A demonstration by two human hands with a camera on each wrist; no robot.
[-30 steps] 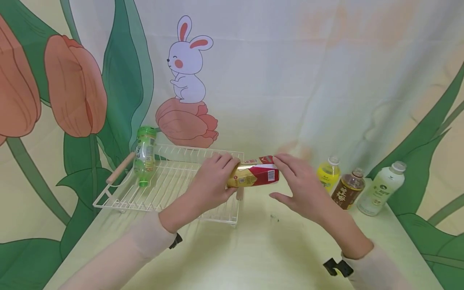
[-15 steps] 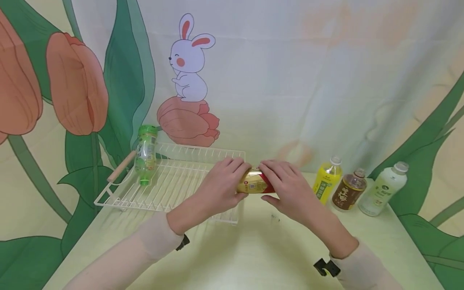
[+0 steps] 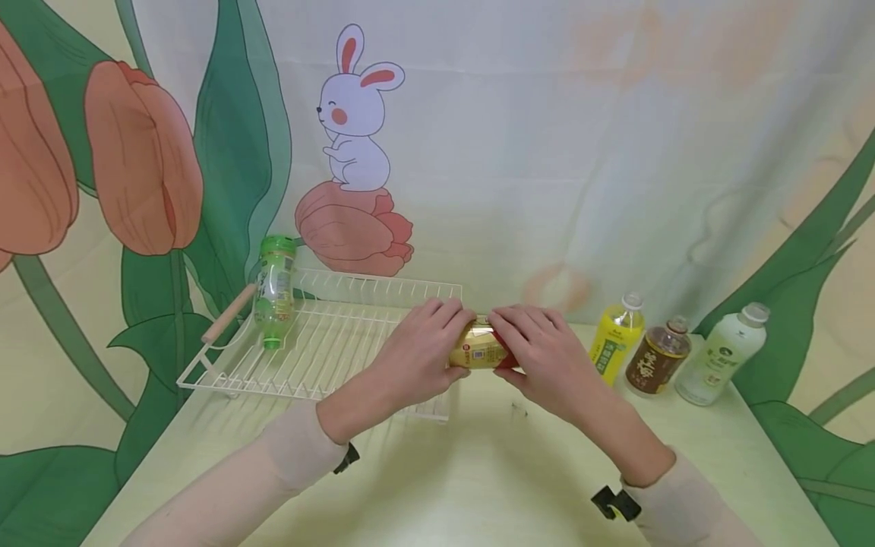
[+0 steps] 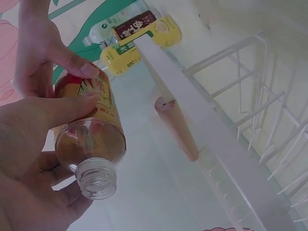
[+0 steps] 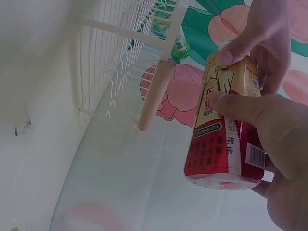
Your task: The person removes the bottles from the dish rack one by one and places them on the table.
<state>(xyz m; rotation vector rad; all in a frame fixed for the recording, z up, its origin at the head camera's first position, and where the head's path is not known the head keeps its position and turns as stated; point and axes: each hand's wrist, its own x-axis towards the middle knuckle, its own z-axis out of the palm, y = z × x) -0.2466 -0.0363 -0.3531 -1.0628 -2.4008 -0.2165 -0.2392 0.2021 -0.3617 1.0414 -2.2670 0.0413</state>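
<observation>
A clear plastic drink bottle (image 3: 481,351) with a gold and red label lies sideways between both hands, above the table. My left hand (image 3: 417,353) grips it near the neck end, and my right hand (image 3: 547,353) grips the base end. The left wrist view shows the bottle's mouth uncapped, with bare screw threads. Its red lower label and flat base face the camera in the right wrist view, where the right thumb presses on the label. Left of the hands stands a white wire rack (image 3: 321,342), partly covered by the left hand and forearm.
A green-labelled bottle (image 3: 275,292) leans upside down at the rack's left, by a wooden handle (image 3: 229,313). On the table's right stand uncapped bottles: a yellow one (image 3: 617,338), a brown-labelled one (image 3: 658,359) and a pale green one (image 3: 724,355). A printed curtain (image 3: 506,152) hangs behind.
My right hand has moved left onto the bottle's red base end, gripping more of it. The left hand and bottle have shifted slightly right and down.
</observation>
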